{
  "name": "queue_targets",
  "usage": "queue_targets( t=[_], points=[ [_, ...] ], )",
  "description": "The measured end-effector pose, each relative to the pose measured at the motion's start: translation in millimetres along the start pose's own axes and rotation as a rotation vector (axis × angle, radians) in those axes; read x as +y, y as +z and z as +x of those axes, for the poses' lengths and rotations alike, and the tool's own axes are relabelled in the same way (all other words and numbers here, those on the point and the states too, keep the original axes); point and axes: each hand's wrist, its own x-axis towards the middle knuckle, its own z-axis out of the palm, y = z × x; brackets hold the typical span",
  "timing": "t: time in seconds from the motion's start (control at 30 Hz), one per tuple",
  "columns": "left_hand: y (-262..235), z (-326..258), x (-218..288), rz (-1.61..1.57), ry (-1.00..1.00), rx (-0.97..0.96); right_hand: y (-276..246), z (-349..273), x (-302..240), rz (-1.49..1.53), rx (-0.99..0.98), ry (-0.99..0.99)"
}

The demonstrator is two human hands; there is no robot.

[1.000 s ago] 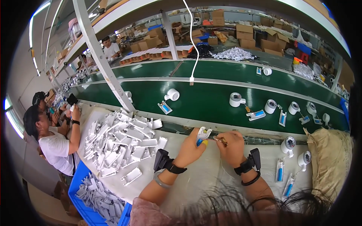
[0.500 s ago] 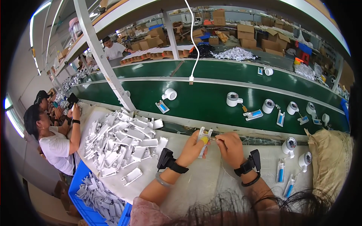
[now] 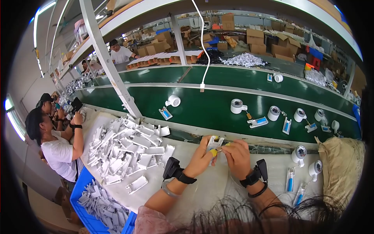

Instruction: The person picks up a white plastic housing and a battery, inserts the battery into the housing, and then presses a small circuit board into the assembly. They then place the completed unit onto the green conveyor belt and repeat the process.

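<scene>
In the middle of the bench, my left hand (image 3: pixel 199 163) is closed around a small white plastic housing (image 3: pixel 216 141), which is tilted up. Yellow coverings show on fingertips of both hands. My right hand (image 3: pixel 238 156) pinches a thin, short piece against the housing's near end; it is too small to name. To the left lies a heap of white plastic housings (image 3: pixel 132 146), with one housing (image 3: pixel 136 184) apart at its near side. At my right rest two round white lamp-like heads (image 3: pixel 299 152), each joined to a white housing with a blue cell (image 3: pixel 290 180).
Beyond the bench runs a green conveyor belt (image 3: pixel 218 97) carrying several similar heads and housings. A blue bin (image 3: pixel 87 212) of white parts stands at lower left. A tan sack (image 3: pixel 339 167) sits at right, a white cable (image 3: pixel 204 46) hangs ahead, and co-workers (image 3: pixel 58 144) are at left.
My right hand has turned and closed in on the housing, its fingers now right beside my left thumb. The housing is tilted differently. Parts on the belt have shifted slightly left.
</scene>
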Motion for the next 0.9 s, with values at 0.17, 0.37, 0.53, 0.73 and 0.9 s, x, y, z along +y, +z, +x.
queue_targets(
  t=[0.17,0.37,0.53,0.73,0.9],
  points=[
    [1.0,-2.6,0.1,0.028,-0.010,-0.032,0.2,0.1,0.8,0.050,0.008,0.001],
    [3.5,-2.6,1.3,0.061,0.005,-0.051,-3.3,3.3,-1.6,0.060,0.028,0.034],
    [4.9,-3.7,7.1,0.195,0.040,-0.050,-2.8,3.6,-1.6,0.057,0.040,0.025],
    [7.3,-3.9,7.5,0.310,0.122,-0.010,-3.7,4.9,-3.5,0.054,0.046,0.009],
    [7.1,-5.1,11.7,0.406,0.142,-0.004,-2.1,2.0,-1.4,0.064,0.031,-0.004]
  ],
)
